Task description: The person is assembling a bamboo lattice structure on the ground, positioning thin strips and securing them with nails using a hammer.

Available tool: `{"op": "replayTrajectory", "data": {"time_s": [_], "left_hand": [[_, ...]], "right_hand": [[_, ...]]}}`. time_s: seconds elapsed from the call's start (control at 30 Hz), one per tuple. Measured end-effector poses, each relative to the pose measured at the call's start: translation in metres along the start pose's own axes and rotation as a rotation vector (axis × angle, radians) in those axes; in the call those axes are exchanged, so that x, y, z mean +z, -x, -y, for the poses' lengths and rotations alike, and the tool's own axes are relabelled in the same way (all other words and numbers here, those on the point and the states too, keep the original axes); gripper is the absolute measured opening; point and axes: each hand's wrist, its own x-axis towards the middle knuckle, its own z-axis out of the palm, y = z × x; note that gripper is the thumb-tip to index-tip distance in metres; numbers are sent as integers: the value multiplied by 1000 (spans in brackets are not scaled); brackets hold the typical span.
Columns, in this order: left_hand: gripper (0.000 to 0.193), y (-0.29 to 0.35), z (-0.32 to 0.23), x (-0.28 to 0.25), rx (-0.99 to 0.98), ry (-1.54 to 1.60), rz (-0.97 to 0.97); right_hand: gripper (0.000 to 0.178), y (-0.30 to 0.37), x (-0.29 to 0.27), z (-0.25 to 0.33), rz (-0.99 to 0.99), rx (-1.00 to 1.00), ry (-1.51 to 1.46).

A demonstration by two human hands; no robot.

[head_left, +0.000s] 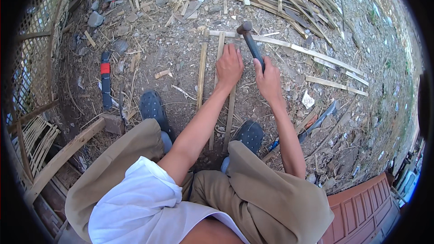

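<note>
As the long, pale wooden strip (275, 41) lies crosswise at the far ends of narrow tan slats (202, 70), my right hand (270, 81) clenches the dark-handled, brown-headed hammer (254, 47) low, likely for leverage; my left hand (229, 67) curls there, seemingly steadying, its grasp I can't tell.

The ground (289, 77) is lit by even daylight, and only soft shadows are cast. The upper right is washed out, the lattice (38, 22) is bowed by fisheye distortion, and the corners are swallowed by black.
</note>
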Motion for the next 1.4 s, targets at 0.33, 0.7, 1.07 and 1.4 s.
{"op": "replayTrajectory", "data": {"time_s": [0.33,0.7,1.07,1.4], "left_hand": [[18,1,-1,3,1,-17,-16],[17,1,-1,4,-9,-65,24],[18,2,-2,4,-25,-77,43],[17,2,0,7,8,-70,-16]], "right_hand": [[28,8,19,0,-11,47,7],[28,5,22,7,-32,10,83],[27,8,25,7,-6,26,144],[26,11,26,2,-42,31,85]]}}
